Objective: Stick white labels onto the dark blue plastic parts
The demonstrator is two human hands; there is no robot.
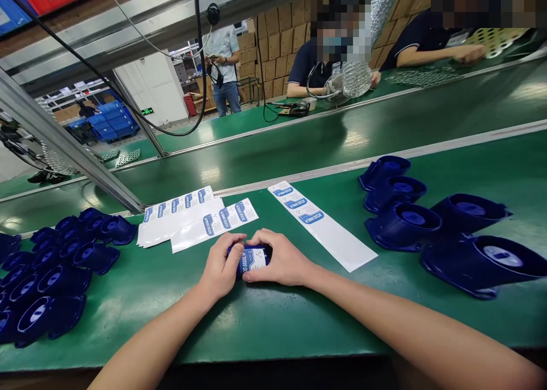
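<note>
A dark blue plastic housing with a white and blue label on its side sits between my two hands, low over the green bench. My left hand is closed around its left side, the thumb on the label. Wrapped round the right side is my right hand, thumb along the lower edge. Just beyond them lies a strip of labels on a stack of label sheets. Right of my hands, another label strip is partly bare white backing.
Several blue housings crowd the left of the green bench; several more stand at the right. A metal post rises at the left, with a black cable hanging overhead. Across the conveyor, people sit working.
</note>
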